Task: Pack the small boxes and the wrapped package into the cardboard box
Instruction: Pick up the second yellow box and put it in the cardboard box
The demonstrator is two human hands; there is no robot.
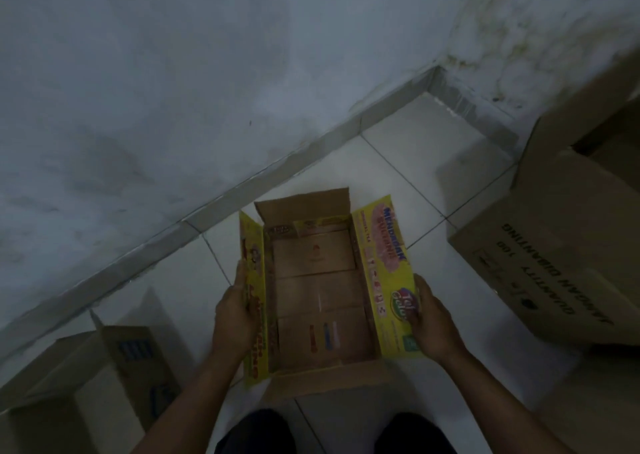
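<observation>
An open cardboard box [301, 211] with yellow printed side flaps sits on the white tiled floor in front of me. Inside it lie three small brown boxes [318, 296] side by side, filling the bottom. My left hand [233, 311] grips the left yellow flap [254, 280], which stands nearly upright. My right hand [431, 322] grips the outer edge of the right yellow flap [384, 273], which is folded outward. I see no wrapped package.
A large brown carton [554, 263] with black lettering stands at the right. Another open carton [104, 367] stands at the lower left. A grey wall with a tiled skirting runs diagonally behind the box. My dark-trousered knees [256, 433] are at the bottom edge.
</observation>
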